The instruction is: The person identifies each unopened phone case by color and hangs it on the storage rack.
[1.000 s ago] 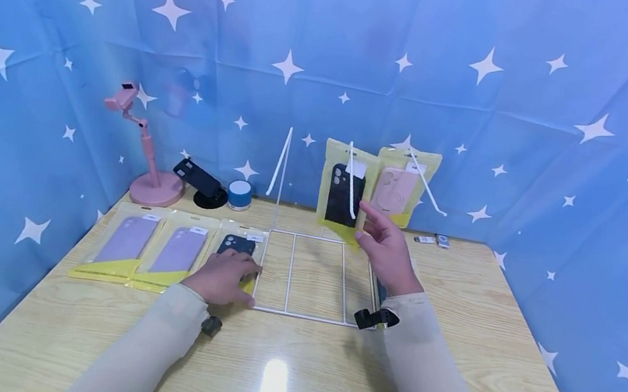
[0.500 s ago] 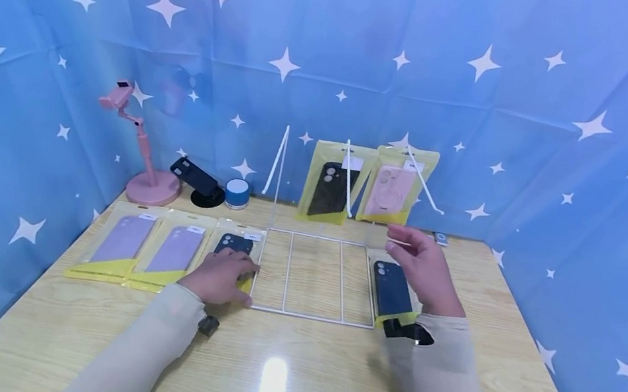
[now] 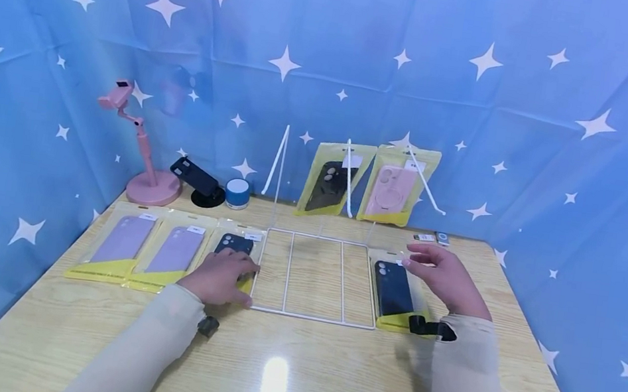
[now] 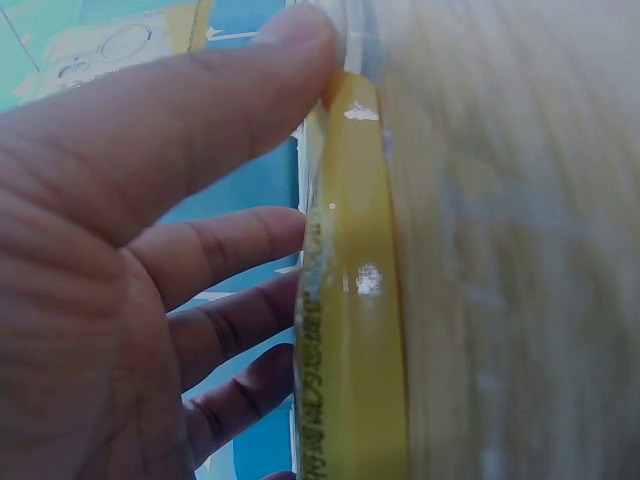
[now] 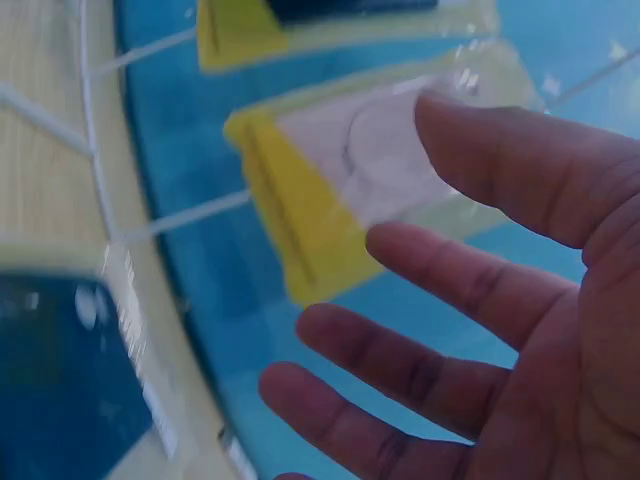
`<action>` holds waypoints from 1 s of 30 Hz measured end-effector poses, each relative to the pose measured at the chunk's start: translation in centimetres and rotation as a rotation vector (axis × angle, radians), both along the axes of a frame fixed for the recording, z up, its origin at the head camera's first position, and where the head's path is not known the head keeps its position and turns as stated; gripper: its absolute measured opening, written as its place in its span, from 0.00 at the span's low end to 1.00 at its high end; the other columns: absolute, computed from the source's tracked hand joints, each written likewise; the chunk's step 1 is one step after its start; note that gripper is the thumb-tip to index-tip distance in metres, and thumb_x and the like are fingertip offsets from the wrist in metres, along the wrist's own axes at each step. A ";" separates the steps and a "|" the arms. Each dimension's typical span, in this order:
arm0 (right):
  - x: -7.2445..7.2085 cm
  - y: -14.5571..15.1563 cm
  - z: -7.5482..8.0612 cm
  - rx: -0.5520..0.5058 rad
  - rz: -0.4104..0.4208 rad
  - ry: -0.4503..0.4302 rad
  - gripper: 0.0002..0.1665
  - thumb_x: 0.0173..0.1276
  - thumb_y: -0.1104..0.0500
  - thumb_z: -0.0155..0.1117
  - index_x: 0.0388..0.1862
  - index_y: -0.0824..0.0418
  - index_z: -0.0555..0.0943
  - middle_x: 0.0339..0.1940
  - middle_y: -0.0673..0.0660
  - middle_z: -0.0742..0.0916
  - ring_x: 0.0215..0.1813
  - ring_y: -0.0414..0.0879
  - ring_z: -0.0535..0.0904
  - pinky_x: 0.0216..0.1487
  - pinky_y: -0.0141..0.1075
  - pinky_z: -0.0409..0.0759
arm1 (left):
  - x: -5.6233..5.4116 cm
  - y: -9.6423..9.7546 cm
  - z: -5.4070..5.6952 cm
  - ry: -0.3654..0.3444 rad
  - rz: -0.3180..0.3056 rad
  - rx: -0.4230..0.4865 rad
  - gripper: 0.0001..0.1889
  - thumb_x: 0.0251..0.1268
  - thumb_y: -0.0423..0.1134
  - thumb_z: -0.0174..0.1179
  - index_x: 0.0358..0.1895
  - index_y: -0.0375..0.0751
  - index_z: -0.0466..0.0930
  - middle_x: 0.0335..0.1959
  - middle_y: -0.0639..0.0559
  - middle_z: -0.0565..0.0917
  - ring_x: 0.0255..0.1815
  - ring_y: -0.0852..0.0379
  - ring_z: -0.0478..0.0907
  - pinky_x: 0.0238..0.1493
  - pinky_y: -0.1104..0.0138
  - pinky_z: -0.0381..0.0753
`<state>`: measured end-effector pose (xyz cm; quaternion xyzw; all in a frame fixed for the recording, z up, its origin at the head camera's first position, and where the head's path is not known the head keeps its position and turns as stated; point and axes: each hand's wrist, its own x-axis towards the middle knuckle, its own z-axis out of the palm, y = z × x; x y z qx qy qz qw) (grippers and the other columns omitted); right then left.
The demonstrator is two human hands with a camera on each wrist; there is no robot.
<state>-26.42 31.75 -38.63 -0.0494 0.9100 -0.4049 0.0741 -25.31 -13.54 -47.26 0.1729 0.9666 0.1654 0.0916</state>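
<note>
Flat on the worktop (image 3: 325,372), right of centre, a dark phone-case pouch (image 3: 394,291), with the right hand (image 3: 449,282) near its right side, fingers loosely bent, thumb apart, holding nothing. Left of centre, a second dark pouch (image 3: 234,243), touched by the left hand (image 3: 219,278), fingers relaxed and spread without visible grip. Between the two, a white wire rack (image 3: 288,273), with a tilted black-case pouch (image 3: 333,182) and a pink-case pouch (image 3: 389,193) hanging from it. Nearer the left edge, two lilac-case pouches (image 3: 123,241); at the back left corner, a pink stand (image 3: 153,189).
</note>
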 end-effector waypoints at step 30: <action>-1.7 2.1 -5.4 0.243 0.003 -0.243 0.61 0.66 0.41 0.77 0.88 0.55 0.54 0.79 0.79 0.66 0.76 0.76 0.65 0.66 0.68 0.76 | -0.1 -0.1 -0.2 0.006 -0.013 0.001 0.39 0.55 0.56 0.79 0.72 0.52 0.79 0.75 0.47 0.76 0.75 0.42 0.68 0.76 0.41 0.65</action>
